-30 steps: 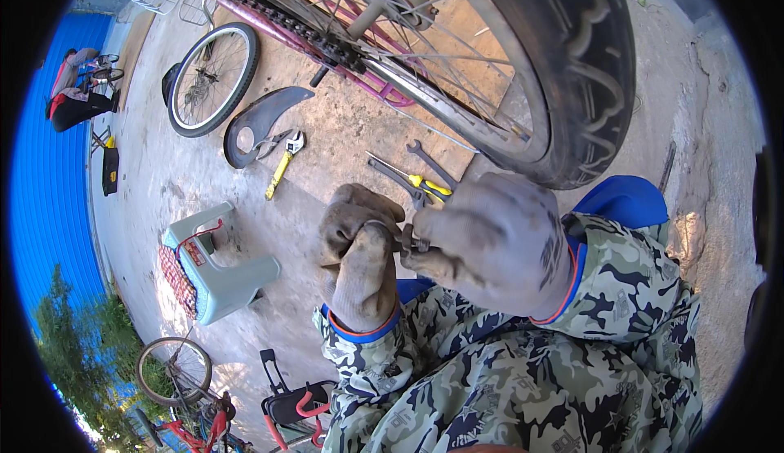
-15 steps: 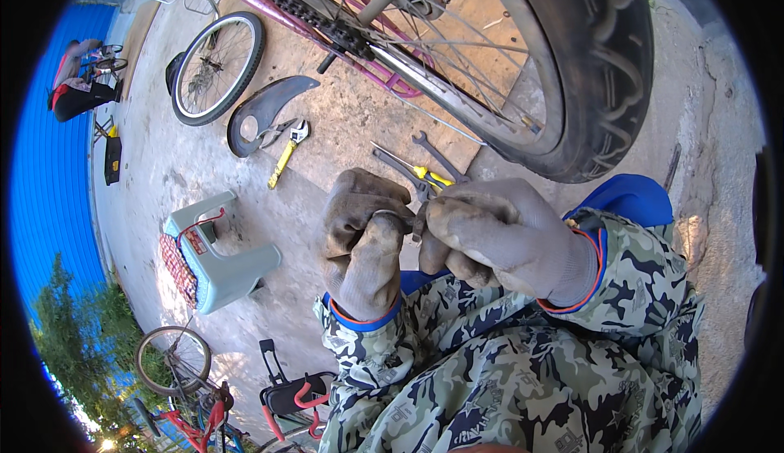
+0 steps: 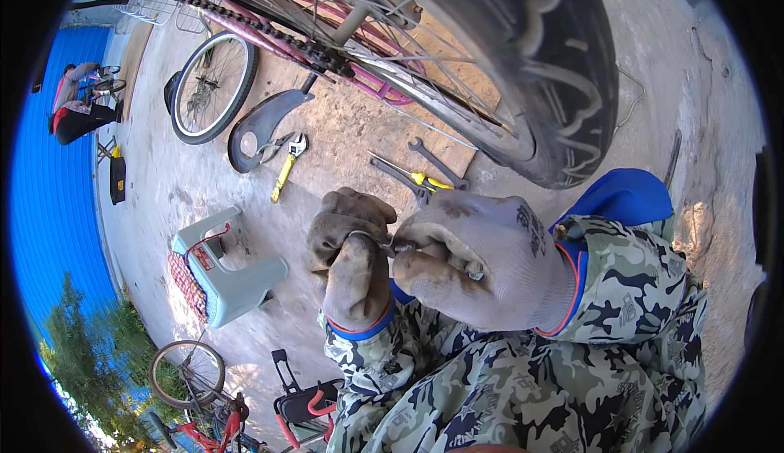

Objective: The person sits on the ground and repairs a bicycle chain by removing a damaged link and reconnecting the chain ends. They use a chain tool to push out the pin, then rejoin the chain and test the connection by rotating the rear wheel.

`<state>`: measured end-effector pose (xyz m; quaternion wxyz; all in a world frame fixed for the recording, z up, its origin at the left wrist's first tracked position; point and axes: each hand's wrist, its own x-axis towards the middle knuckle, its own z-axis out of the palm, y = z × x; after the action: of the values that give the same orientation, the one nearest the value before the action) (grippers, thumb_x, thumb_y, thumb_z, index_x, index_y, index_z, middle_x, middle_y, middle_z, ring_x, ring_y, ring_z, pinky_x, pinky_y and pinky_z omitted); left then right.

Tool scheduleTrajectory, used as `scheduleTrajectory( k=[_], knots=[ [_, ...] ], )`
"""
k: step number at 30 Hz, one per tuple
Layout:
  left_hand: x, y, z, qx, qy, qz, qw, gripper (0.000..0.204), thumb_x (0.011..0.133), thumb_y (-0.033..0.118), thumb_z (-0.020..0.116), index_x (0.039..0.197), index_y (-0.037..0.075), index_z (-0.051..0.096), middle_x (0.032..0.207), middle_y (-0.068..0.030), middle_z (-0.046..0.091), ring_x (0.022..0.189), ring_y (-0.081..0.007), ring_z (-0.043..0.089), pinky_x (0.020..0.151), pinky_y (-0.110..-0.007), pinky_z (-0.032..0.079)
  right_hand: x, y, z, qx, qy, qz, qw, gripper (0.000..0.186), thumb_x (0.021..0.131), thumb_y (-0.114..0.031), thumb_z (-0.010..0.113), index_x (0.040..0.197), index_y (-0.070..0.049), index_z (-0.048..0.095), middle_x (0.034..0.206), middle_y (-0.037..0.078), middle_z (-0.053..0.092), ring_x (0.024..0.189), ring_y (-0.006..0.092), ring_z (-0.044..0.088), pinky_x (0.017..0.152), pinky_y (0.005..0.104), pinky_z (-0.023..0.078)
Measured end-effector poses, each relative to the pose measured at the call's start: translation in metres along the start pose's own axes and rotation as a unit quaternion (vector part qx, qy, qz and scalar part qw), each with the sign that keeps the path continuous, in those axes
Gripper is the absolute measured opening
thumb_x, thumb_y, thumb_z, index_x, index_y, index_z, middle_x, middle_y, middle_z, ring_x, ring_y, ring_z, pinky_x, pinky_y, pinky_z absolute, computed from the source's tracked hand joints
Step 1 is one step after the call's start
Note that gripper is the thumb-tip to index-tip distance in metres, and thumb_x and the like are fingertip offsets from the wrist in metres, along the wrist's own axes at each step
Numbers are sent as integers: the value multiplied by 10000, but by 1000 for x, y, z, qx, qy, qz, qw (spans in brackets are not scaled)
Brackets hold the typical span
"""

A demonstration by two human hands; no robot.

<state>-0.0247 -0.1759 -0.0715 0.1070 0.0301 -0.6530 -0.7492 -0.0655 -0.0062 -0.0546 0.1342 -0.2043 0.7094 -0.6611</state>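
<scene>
In front of my chest, my left hand [image 3: 351, 257], in a soiled grey glove, is closed with thumb against curled fingers. A thin, pale curved metal piece [image 3: 359, 234] shows at its thumb tip; its kind is too small to tell. My right hand [image 3: 482, 261], gloved alike, is closed too, thumb and fingertips pinched right beside the left thumb. A small shiny metal part [image 3: 474, 270] peeks out between its curled fingers. Beyond the hands is a bicycle wheel with a thick black tyre [image 3: 563, 69], on a pink frame [image 3: 237, 20] with a chain.
On the ground lie a yellow-handled adjustable wrench [image 3: 288, 167], a screwdriver [image 3: 420, 179], an open-ended wrench [image 3: 437, 163], a black mudguard [image 3: 245, 131] and a loose wheel [image 3: 214, 86]. Left are a pale stool [image 3: 237, 277] and a red bicycle [image 3: 220, 433]. A person [image 3: 77, 106] crouches far left.
My right hand has turned, its back now more upward, and shifted slightly left against the left hand. The dark little piece seen between the fingertips is now mostly hidden.
</scene>
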Motion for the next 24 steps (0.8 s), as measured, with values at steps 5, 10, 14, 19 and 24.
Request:
scheduleTrajectory(
  k=[5, 10, 14, 19, 24],
  knots=[
    [-1, -1, 2, -17, 11, 15, 1000, 219, 844, 229, 632, 827, 13, 598, 740, -118, 556, 707, -241, 530, 704, -427, 482, -1, -1, 1, 36, 8, 2, 999, 221, 925, -213, 700, 802, -51, 613, 667, 119, 571, 563, 314, 603, 516, 409, 452],
    [0, 0, 4, -13, 2, 26, 1000, 287, 878, 292, 655, 799, 22, 598, 718, -107, 551, 645, -233, 517, 660, -422, 478, -4, -7, -6, -21, 19, -21, 999, 152, 851, -166, 768, 855, -49, 671, 720, 116, 596, 621, 307, 618, 563, 395, 482],
    [2, -3, 8, -18, 7, 34, 999, 321, 905, 324, 657, 791, 33, 585, 711, -92, 541, 625, -221, 506, 641, -413, 471, -2, -5, -6, -43, 32, -54, 997, 182, 828, -190, 791, 886, -68, 669, 710, 100, 588, 626, 305, 613, 566, 404, 485],
    [2, -4, 10, -44, -6, 30, 999, 344, 922, 342, 665, 792, 34, 580, 711, -94, 541, 640, -225, 508, 637, -414, 469, -5, -6, -8, 4, 40, -34, 999, 184, 830, -157, 791, 909, -53, 661, 724, 100, 600, 627, 300, 615, 574, 392, 484],
    [1, -8, 8, -35, 2, 34, 999, 451, 936, 452, 681, 859, 17, 591, 734, -110, 553, 679, -246, 523, 647, -419, 473, -5, -5, -5, 74, 52, 16, 996, 150, 846, -98, 774, 889, -18, 654, 769, 106, 644, 635, 262, 618, 582, 359, 473]
  ],
)
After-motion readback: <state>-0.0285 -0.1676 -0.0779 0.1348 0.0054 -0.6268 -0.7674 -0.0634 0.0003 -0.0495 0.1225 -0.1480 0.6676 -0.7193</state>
